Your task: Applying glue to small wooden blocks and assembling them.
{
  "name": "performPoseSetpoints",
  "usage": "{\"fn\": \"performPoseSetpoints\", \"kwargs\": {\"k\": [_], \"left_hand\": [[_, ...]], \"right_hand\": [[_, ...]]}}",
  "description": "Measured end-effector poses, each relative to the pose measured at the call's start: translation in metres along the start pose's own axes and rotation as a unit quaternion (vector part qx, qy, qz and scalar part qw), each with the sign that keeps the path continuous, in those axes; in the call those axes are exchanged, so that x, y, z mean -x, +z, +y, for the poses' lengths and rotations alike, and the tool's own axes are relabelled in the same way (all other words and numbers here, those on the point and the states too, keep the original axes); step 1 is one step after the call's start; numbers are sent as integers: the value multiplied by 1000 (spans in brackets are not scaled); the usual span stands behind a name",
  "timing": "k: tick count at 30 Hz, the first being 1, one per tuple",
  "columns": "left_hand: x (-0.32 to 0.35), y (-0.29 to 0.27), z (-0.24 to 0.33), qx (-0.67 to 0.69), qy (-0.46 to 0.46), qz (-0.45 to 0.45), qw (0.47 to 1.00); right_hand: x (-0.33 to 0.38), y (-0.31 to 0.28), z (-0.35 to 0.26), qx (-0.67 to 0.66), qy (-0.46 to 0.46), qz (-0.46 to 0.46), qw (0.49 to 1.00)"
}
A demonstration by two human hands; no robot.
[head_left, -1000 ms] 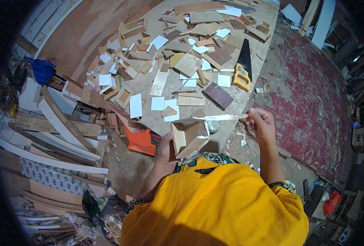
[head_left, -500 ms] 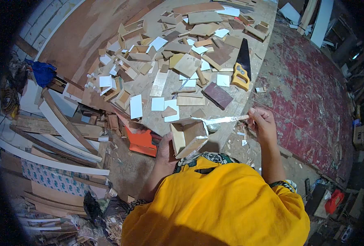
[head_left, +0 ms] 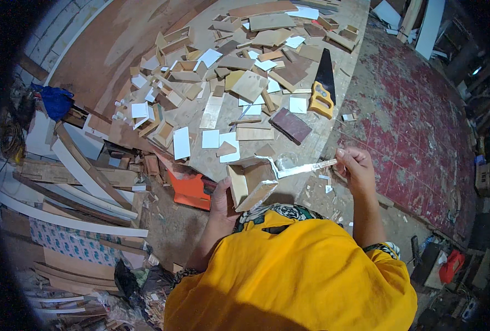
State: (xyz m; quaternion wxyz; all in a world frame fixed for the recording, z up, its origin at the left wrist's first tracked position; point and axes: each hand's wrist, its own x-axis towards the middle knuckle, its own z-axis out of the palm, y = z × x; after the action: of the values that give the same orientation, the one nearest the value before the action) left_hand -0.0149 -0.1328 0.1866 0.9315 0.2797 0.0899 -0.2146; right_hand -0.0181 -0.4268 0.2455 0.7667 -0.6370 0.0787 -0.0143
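Note:
My left hand (head_left: 221,198) grips a small open wooden box (head_left: 246,189) by its left side, in front of my body; white paste coats its right-hand edges. A thin flat stick (head_left: 307,167) smeared with white is pinched between the thumb and fingers of my right hand (head_left: 356,165). Its far end meets the upper right edge of the box. Just beyond the stick, a clear plastic-looking container (head_left: 287,160) rests at the table's near edge. My left fingers are mostly hidden behind the box.
The plywood table (head_left: 195,151) bears many wood offcuts, white squares (head_left: 210,139), a dark brown block (head_left: 290,126) and small box frames. A yellow-handled handsaw (head_left: 323,91) lies at its right. An orange object (head_left: 189,189) is below the near edge. Curved boards (head_left: 85,160) are stacked at left.
The stick has shifted slightly lower along the box's right edge, with its right end tipped down a little. My left hand still holds the box, nearly unmoved.

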Motion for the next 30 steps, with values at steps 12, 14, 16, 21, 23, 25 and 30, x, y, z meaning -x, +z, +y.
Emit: {"fn": "performPoseSetpoints", "kwargs": {"k": [12,14,16,21,23,25,30], "left_hand": [[2,-2,0,-1,-3,5,1000],[2,-2,1,-12,-1,11,1000],[1,-4,1,-11,-7,-6,1000],[1,-12,-2,-22,-12,8,1000],[1,-11,-2,-32,-20,15,999],[0,-9,-3,-34,-13,8,999],[0,-14,-5,-26,-15,11,999]], "right_hand": [[13,-1,-23,61,-53,-25,996],[13,-3,-25,74,-71,-37,994],[12,-5,-26,132,-116,-43,984],[9,-3,-36,202,-171,-57,963],[8,-3,-42,235,-194,-59,951],[8,-2,-48,282,-207,-81,933],[9,3,-52,306,-278,-109,904]]}}
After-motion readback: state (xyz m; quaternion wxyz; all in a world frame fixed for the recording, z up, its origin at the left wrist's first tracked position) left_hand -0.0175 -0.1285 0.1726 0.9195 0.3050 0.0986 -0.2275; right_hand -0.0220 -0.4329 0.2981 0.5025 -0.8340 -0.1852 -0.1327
